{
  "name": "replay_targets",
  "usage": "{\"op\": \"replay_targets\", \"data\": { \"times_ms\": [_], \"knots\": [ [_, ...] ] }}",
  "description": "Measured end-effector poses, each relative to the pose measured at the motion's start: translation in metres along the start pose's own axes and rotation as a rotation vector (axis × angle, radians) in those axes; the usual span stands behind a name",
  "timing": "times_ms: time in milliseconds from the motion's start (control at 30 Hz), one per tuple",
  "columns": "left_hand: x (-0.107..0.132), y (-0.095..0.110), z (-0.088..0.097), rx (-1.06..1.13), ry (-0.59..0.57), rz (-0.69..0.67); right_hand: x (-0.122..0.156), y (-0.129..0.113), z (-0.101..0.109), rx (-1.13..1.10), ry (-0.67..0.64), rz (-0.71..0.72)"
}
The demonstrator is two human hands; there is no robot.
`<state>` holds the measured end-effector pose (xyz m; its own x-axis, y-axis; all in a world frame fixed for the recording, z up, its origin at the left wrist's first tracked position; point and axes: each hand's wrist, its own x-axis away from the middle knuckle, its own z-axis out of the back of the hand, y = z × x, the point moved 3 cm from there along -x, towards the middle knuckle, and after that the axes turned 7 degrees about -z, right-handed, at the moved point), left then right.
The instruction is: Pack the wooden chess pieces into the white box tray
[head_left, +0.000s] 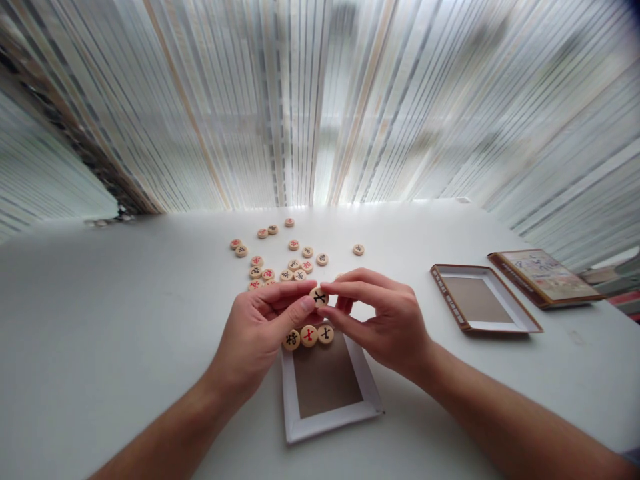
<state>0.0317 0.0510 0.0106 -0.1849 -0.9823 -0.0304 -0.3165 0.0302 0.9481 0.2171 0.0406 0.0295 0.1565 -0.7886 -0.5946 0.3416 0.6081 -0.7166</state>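
Observation:
Both my hands meet over the near middle of a white table. My left hand and my right hand pinch one round wooden chess piece with a black character between their fingertips. Just below them a shallow white box tray with a brown floor lies open. Three pieces sit in a row along its far edge. Beyond my hands several more wooden pieces, marked in red or black, lie scattered on the table.
To the right lies a second open box tray with a brown rim. Past it rests a printed box lid. Some books or boxes show at the far right edge. Striped curtains hang behind the table.

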Motion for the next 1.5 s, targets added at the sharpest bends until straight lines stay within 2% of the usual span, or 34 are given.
{"op": "replay_targets", "data": {
  "times_ms": [433, 600, 800, 967, 1500],
  "knots": [
    [-0.002, 0.000, 0.002, 0.006, 0.004, 0.008, 0.000, -0.002, 0.002, 0.090, -0.096, 0.059],
    [-0.003, 0.003, 0.003, -0.026, -0.003, 0.007, -0.002, 0.003, 0.005, 0.110, -0.134, 0.003],
    [-0.011, 0.006, 0.016, -0.108, 0.149, -0.113, -0.007, 0.008, 0.007, 0.142, -0.432, -0.107],
    [-0.013, 0.005, 0.018, -0.176, 0.134, -0.126, -0.008, 0.008, 0.007, 0.182, -0.594, -0.110],
    [-0.013, 0.003, 0.017, -0.194, 0.109, -0.140, -0.004, 0.009, 0.005, 0.279, -0.663, -0.127]
  ]
}}
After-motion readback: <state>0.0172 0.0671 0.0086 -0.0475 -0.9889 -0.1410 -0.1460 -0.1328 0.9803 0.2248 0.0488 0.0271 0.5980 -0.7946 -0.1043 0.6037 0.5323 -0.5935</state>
